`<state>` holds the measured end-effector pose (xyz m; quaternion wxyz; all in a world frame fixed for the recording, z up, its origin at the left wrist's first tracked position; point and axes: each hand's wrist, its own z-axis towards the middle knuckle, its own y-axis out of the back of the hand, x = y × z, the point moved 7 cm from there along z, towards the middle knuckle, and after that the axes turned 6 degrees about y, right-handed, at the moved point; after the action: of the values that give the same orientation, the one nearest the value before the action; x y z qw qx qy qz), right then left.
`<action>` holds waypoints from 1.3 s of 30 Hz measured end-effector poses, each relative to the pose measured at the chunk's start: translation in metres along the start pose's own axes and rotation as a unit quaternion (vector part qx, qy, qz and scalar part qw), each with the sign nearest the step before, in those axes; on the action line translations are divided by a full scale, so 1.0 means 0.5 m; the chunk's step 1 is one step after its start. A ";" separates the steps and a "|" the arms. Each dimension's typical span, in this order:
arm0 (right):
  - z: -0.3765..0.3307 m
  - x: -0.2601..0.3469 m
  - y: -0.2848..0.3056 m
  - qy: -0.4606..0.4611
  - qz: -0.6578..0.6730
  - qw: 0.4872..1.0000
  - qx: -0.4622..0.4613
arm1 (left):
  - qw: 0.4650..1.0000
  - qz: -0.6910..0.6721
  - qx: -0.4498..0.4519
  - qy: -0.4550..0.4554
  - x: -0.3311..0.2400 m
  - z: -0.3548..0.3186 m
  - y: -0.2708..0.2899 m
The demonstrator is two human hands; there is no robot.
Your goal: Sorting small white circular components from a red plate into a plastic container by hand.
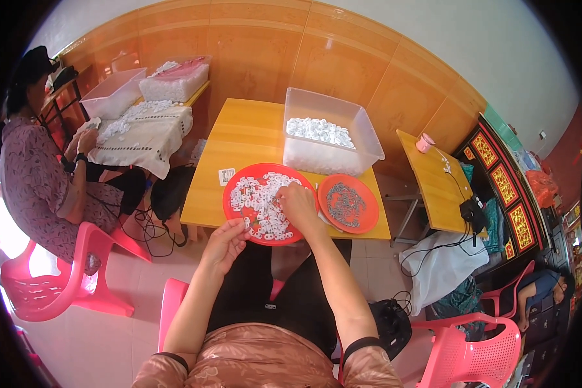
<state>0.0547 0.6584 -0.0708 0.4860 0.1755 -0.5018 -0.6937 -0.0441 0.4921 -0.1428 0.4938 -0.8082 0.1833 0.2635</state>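
Observation:
A round red tray lies at the table's front edge, strewn with small white plastic pieces that have dark holes. My left hand is at the tray's near left rim, thumb and fingertips pinched on one small white plastic piece. Over the tray's right side my right hand reaches down, its fingers bent together among the white pieces; what they grip, if anything, is hidden. Just right of it sits a smaller orange-red plate holding many small grey metal parts.
A clear plastic bin of white pieces stands behind the tray on the yellow table. A white card lies left. Another person works at a cloth-covered table. Pink chairs and a side table flank me.

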 end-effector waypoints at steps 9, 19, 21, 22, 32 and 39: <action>0.005 0.007 -0.042 0.122 -0.007 0.992 0.012 | 1.000 0.025 -0.010 -0.010 0.002 -0.001 -0.007; 0.027 -0.015 -0.021 -0.063 0.137 0.988 -0.028 | 0.999 0.036 -0.036 -0.005 -0.001 -0.016 -0.017; 0.029 -0.030 -0.030 -0.083 0.139 0.987 -0.016 | 0.974 0.219 -0.020 -0.055 -0.015 -0.023 -0.033; 0.027 -0.046 -0.029 -0.100 0.154 0.983 -0.015 | 0.974 0.218 -0.021 -0.055 -0.014 -0.024 -0.031; 0.037 -0.171 0.064 -0.178 -0.035 0.982 -0.045 | 0.927 0.361 0.045 -0.095 -0.004 -0.021 -0.044; 0.010 -0.180 0.062 -0.141 0.031 0.986 -0.087 | 0.941 0.333 0.038 -0.050 -0.012 -0.025 -0.049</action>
<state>0.1084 0.7368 -0.0637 0.4449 0.0175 -0.5086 -0.7369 -0.0320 0.4919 -0.1174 0.4165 -0.6672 0.4276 0.4456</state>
